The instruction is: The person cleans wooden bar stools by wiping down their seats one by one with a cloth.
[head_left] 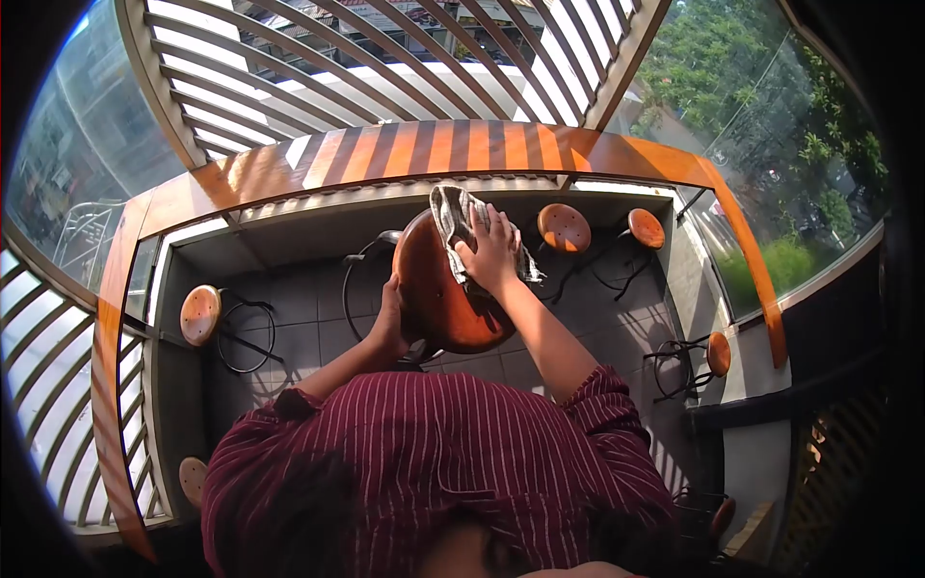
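Observation:
A round wooden stool [424,294] with a glossy reddish-brown seat is tilted in front of my body. My left hand [389,320] grips the near left edge of its seat, thumb up along the rim. On the upper right part of the seat lies a checked black-and-white cloth [451,214], bunched in folds. My right hand [491,249] presses this cloth against the wood, its fingers reaching over the folds. Part of the cloth hangs past the seat's right edge. The stool's dark metal legs are mostly hidden behind the seat.
A long wooden counter [385,159] curves around the far side and both flanks. Other stools stand on the grey tiled floor [299,332]: one at left [200,315], one beyond my right hand [564,228], and several farther right. Slatted screens and glass lie beyond the counter.

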`<act>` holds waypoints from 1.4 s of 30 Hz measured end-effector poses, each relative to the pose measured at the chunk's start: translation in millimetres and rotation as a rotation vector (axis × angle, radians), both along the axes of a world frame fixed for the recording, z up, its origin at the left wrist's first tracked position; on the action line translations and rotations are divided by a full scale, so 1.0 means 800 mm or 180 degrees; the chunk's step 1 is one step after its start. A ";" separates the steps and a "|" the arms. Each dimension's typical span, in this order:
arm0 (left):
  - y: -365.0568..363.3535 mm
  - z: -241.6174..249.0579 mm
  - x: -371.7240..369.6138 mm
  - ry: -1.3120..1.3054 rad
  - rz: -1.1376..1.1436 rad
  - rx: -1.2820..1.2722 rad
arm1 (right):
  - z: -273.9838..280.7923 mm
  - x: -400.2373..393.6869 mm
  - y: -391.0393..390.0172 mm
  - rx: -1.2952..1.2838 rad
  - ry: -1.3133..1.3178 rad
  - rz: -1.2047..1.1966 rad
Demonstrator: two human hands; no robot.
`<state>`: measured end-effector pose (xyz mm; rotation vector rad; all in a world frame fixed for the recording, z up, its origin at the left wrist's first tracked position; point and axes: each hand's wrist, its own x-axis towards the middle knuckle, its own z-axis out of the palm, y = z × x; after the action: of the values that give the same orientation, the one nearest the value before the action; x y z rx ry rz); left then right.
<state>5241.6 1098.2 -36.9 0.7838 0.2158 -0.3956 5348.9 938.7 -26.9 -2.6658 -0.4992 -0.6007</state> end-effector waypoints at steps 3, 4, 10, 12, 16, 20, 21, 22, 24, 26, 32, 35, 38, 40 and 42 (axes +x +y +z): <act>-0.003 -0.023 -0.001 -0.0048 0.0001 -0.0229 | 0.023 -0.037 0.058 -0.0179 0.0083 0.1360; -0.006 -0.021 -0.004 -0.0084 0.0158 -0.0249 | 0.026 -0.046 0.066 -0.0549 0.0227 0.1684; 0.024 -0.024 -0.009 0.0319 -0.0310 -0.0264 | 0.007 0.007 0.001 0.0199 -0.0111 0.0425; 0.030 -0.026 -0.015 0.0433 -0.0367 -0.0129 | 0.008 0.009 -0.039 0.0503 0.0439 -0.0021; 0.026 -0.033 -0.025 0.0641 -0.0462 -0.0046 | -0.031 -0.037 -0.087 0.1377 0.0488 -0.0071; 0.026 -0.058 -0.031 0.0849 -0.0229 0.0115 | -0.114 -0.100 -0.094 0.3011 0.1179 -0.0375; 0.029 -0.068 -0.027 0.0879 -0.0098 0.0125 | -0.137 -0.115 -0.091 0.3404 0.1328 -0.0326; 0.032 -0.064 -0.026 0.0850 -0.0076 0.0116 | -0.158 -0.124 -0.088 0.3800 0.1474 -0.0272; 0.036 -0.054 -0.027 0.0886 -0.0152 -0.0043 | -0.174 -0.133 -0.081 0.3733 0.1588 -0.0472; 0.044 -0.073 -0.021 0.0720 -0.0123 -0.0075 | -0.170 -0.125 -0.077 0.3600 0.1623 -0.0498; 0.052 -0.097 -0.013 0.0526 0.0255 -0.0116 | -0.183 -0.097 -0.064 0.3637 0.2264 -0.0609; 0.059 -0.100 -0.013 0.0927 0.0514 0.0146 | -0.180 -0.088 -0.046 0.3583 0.2480 -0.0603; 0.080 -0.144 0.008 0.0970 0.0539 -0.0002 | -0.210 -0.062 -0.037 0.3928 0.2803 -0.0388; 0.088 -0.157 0.023 0.1022 0.0496 -0.0226 | -0.227 -0.038 -0.034 0.3723 0.3170 -0.0230; 0.101 -0.185 0.042 0.1395 0.0703 0.0092 | -0.230 -0.021 -0.018 0.3229 0.3152 -0.0943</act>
<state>5275.0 1178.8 -185.0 0.6857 0.7131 -0.3514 5331.9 924.0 -211.0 -1.7061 0.4041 0.3711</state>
